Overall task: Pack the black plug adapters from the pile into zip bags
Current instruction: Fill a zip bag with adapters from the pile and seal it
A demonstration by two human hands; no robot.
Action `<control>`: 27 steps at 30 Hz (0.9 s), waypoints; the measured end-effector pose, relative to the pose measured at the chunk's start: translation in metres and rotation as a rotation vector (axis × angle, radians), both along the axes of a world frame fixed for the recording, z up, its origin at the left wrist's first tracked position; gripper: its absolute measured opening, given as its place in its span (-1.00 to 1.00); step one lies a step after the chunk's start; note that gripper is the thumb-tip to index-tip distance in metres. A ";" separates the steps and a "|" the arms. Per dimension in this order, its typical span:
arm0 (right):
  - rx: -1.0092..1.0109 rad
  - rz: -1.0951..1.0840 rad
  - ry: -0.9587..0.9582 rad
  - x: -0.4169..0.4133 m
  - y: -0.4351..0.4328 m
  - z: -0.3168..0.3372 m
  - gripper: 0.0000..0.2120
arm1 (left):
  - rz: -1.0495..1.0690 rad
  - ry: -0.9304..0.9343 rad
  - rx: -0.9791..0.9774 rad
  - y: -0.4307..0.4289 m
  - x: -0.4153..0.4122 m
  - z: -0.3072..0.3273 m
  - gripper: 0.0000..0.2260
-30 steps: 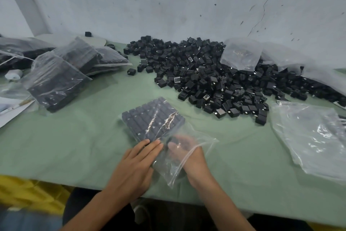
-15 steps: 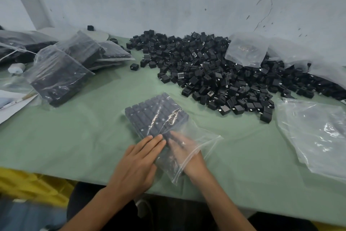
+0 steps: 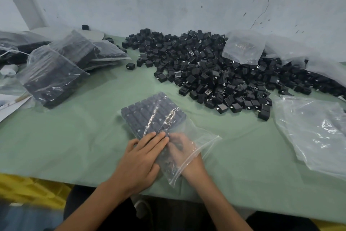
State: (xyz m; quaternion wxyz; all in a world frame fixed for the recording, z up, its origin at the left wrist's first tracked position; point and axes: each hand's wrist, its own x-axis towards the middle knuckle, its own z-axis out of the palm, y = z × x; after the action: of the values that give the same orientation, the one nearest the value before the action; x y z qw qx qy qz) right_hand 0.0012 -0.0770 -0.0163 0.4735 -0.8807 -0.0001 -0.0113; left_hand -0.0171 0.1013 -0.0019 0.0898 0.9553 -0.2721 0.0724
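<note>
left hand [image 3: 142,157] lies flat on top of zip bag [image 3: 203,137], fingers straight, pressing, gripping nothing. right hand [image 3: 187,157] is inside the bag mouth, blurred through the plastic, can't tell if it holds anything. rows of adapters [image 3: 149,114] fill the bag's far end. pile [image 3: 215,73] sits behind it on green table [image 3: 74,146]. filled bags [image 3: 54,77] far left.

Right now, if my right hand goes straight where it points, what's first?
Probably the packed rows of black plug adapters inside the clear plastic zip bag: your right hand sits in that bag, aimed at them, though plastic blurs the gap.
</note>
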 end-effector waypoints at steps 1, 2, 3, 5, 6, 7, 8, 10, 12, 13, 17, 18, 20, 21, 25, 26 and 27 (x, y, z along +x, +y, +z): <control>0.004 0.013 -0.019 -0.001 -0.001 0.000 -0.69 | 0.001 0.003 -0.002 0.000 0.000 0.001 -0.40; 0.005 0.023 -0.027 -0.001 -0.001 0.002 -0.68 | 0.001 0.006 -0.004 -0.001 -0.001 0.001 -0.40; -0.005 0.032 -0.044 -0.002 0.000 0.004 -0.68 | -0.001 0.007 -0.002 -0.001 -0.001 0.001 -0.39; -0.003 0.062 -0.047 -0.001 0.003 0.007 -0.76 | -0.008 0.007 0.018 -0.001 -0.001 0.001 -0.37; -0.004 0.075 -0.045 0.000 0.006 0.009 -0.78 | -0.011 0.009 0.032 -0.001 -0.001 0.001 -0.36; -0.003 0.086 -0.049 0.000 0.008 0.009 -0.80 | -0.012 0.011 0.041 -0.001 -0.001 0.001 -0.35; 0.023 0.088 -0.041 -0.001 0.008 0.010 -0.83 | -0.013 0.011 0.046 -0.001 -0.001 0.001 -0.36; 0.255 0.122 -0.002 -0.010 0.004 0.016 -0.74 | -0.009 0.012 0.052 -0.001 -0.002 0.001 -0.37; 0.410 0.239 0.064 -0.024 -0.006 0.023 -0.59 | -0.005 0.010 0.053 0.000 -0.002 0.002 -0.38; 0.400 0.309 0.111 -0.031 -0.016 0.027 -0.60 | -0.007 0.008 0.051 0.000 -0.002 0.003 -0.38; 0.274 0.469 0.382 -0.042 -0.087 0.058 -0.80 | -0.017 -0.009 0.052 -0.002 -0.001 0.004 -0.39; 0.286 0.402 0.366 -0.035 -0.106 0.066 -0.79 | -0.016 -0.012 0.052 -0.004 -0.001 0.004 -0.40; 0.199 0.171 0.175 -0.006 -0.132 0.080 -0.76 | -0.013 -0.016 0.058 -0.005 0.000 0.004 -0.40; 0.098 0.041 0.065 0.014 -0.139 0.083 -0.77 | -0.013 -0.016 0.062 -0.004 0.000 0.004 -0.39; -0.432 -0.145 0.005 0.092 -0.146 0.063 -0.69 | -0.011 -0.003 0.057 -0.003 -0.001 0.003 -0.39; -0.504 -0.144 0.044 0.104 -0.146 0.055 -0.66 | -0.012 -0.001 0.053 -0.004 -0.001 0.003 -0.38; -0.552 -0.147 0.071 0.113 -0.144 0.047 -0.64 | -0.014 0.002 0.047 -0.004 0.000 0.003 -0.38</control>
State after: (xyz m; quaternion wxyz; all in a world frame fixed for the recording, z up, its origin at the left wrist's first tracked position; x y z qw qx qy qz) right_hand 0.1138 -0.2207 0.0312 0.2134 -0.9738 0.0772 -0.0141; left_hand -0.0174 0.0973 0.0009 0.0679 0.9553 -0.2803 0.0645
